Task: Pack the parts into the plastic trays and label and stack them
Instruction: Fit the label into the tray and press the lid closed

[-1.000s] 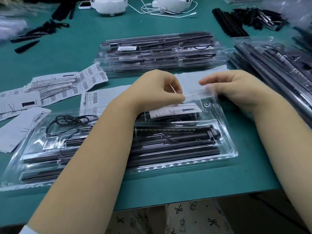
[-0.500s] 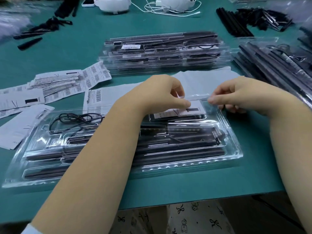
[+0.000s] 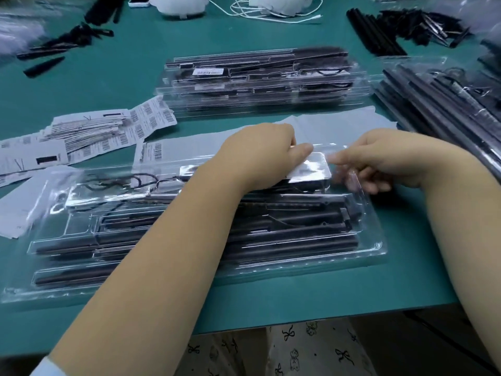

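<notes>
Left hand (image 3: 260,156) curls over the far edge of the near clear tray (image 3: 284,270), thumb tip pinching down on a shiny flat label piece (image 3: 311,169) at the tray's far right corner; right hand (image 3: 385,161) just right of it, fingers curled loosely, fingertip at the piece's right edge, blurred, cannot tell if it actually pinches. Below the grip, the tray holds long black rods (image 3: 284,240) lying side by side in lengthwise channels; left of the grip, its far compartment has a coiled black cord (image 3: 130,180). Tray sits on the green table (image 3: 325,299), close to the near edge. Beyond the grip, a stack of filled clear trays (image 3: 260,80) with black parts inside, white sticker (image 3: 207,72) on the top one. Between the stack and the grip, a white backing sheet (image 3: 339,126). Far left of the grip, loose barcode label sheets (image 3: 89,134) in a messy pile. Right of the grip, bundled black rods in clear wrap (image 3: 439,101). Far right beyond, a loose black parts heap (image 3: 406,28). White cables (image 3: 271,12) at the far edge.
</notes>
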A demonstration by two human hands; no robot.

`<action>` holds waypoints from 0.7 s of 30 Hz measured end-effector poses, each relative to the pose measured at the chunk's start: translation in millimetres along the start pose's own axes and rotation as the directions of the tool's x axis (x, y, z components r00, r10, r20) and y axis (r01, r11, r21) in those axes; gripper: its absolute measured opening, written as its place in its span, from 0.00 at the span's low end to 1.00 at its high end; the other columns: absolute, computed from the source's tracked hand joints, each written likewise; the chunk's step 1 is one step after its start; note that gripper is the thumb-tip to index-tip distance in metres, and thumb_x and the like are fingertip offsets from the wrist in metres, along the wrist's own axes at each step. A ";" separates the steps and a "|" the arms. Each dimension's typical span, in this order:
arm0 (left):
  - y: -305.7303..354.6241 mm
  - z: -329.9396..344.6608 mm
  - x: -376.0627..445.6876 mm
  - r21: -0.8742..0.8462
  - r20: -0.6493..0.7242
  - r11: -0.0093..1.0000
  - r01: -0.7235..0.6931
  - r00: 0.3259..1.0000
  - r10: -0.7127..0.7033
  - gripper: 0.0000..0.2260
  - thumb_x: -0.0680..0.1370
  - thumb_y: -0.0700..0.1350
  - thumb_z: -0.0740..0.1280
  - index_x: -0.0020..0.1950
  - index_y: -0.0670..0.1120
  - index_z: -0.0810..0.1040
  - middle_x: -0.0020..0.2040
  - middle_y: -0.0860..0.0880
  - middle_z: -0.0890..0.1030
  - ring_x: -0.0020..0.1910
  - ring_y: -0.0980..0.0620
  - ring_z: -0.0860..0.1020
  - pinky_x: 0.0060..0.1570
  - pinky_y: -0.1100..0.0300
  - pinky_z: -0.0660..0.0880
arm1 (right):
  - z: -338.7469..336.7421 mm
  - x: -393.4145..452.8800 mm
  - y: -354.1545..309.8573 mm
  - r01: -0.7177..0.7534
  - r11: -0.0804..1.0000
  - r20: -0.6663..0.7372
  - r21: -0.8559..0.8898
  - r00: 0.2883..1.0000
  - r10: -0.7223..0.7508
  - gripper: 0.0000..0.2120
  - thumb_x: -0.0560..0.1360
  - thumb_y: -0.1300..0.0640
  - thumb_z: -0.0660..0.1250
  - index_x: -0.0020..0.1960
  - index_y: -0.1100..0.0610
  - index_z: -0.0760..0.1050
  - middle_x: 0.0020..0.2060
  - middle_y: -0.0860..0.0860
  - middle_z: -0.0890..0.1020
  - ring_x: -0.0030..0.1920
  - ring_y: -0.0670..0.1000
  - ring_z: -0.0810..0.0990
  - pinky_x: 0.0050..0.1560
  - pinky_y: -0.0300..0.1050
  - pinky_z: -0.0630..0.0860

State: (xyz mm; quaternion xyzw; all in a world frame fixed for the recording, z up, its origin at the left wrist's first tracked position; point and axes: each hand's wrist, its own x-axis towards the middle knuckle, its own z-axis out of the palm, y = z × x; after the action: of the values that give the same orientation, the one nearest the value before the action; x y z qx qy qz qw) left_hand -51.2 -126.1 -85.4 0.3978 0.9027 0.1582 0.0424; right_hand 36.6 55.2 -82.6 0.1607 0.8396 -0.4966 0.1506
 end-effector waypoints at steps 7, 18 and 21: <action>-1.6 -5.4 -3.7 -0.248 -0.039 0.968 -0.038 0.999 0.029 0.09 0.75 0.58 0.65 0.43 0.53 0.75 0.35 0.58 0.77 0.36 0.62 0.75 0.37 0.58 0.71 | 0.6 -0.8 2.4 0.068 0.990 0.113 0.127 0.990 -0.083 0.13 0.59 0.47 0.70 0.27 0.57 0.79 0.23 0.55 0.75 0.18 0.44 0.67 0.16 0.30 0.60; -6.7 -15.8 -3.6 0.016 -0.131 1.000 0.016 0.991 -0.014 0.26 0.76 0.66 0.57 0.35 0.46 0.78 0.31 0.50 0.79 0.33 0.50 0.76 0.29 0.59 0.67 | 19.2 0.6 -1.3 0.275 0.920 -0.063 0.278 0.961 -0.268 0.11 0.64 0.56 0.66 0.28 0.60 0.70 0.20 0.47 0.74 0.19 0.41 0.64 0.19 0.31 0.57; -10.3 -22.1 -6.2 0.032 -0.185 0.999 0.035 0.982 -0.028 0.27 0.76 0.67 0.56 0.31 0.45 0.70 0.26 0.49 0.71 0.27 0.49 0.69 0.27 0.60 0.58 | 29.1 5.6 -3.5 0.332 0.862 -0.151 0.383 0.943 -0.296 0.09 0.63 0.56 0.67 0.29 0.60 0.71 0.21 0.47 0.73 0.20 0.42 0.64 0.19 0.31 0.58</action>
State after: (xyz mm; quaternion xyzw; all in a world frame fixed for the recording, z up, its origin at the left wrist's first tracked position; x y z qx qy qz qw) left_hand -58.8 -142.7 -68.1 0.3678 0.9116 0.1777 -0.0457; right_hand 32.8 28.6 -95.6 0.0709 0.7398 -0.6690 -0.0054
